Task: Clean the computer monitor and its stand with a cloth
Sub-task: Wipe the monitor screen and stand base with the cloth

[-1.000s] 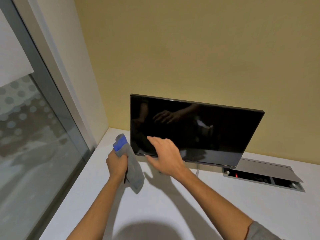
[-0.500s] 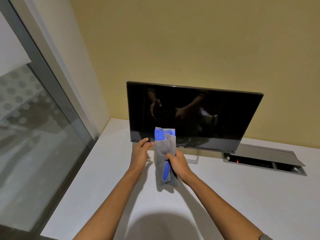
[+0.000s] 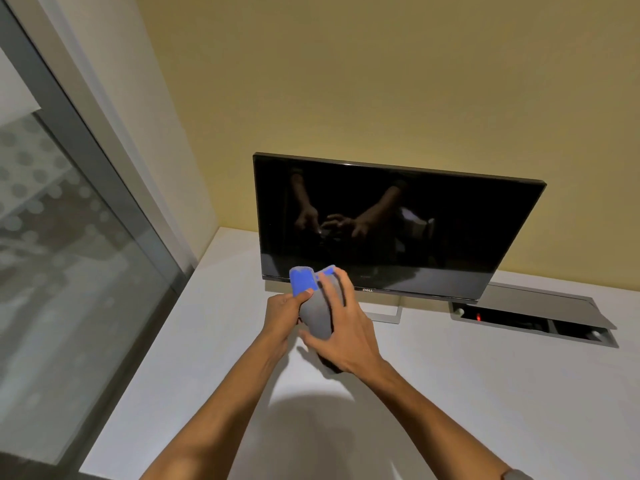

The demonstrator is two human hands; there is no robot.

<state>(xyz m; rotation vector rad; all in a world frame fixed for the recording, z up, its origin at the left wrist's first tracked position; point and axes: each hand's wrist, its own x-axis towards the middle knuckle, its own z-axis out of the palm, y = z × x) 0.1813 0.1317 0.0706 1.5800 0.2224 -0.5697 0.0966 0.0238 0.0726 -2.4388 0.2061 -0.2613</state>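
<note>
Holding one bunched grey cloth with blue edges [image 3: 316,308], I see both hands curl around it: left hand [image 3: 284,315] pinches the blue end, right hand [image 3: 346,332] wraps its side. It stands up, blue end towards one black flat monitor [image 3: 391,223], facing me, lying long sideways on the white desk [image 3: 485,393] by a yellow wall [image 3: 381,81] and one window [image 3: 69,254].

Office-type room, likely small work booth. You face white desk [image 3: 450,393]; beyond your hands, dark Dell monitor [image 3: 398,223] on slim stand [image 3: 388,315]. Right of hands, recessed cable box [image 3: 540,315], lid open, red light inside. Left of hands, glass partition [image 3: 69,271], dot-frosted. Plain yellow wall [image 3: 381,81] behind.
</note>
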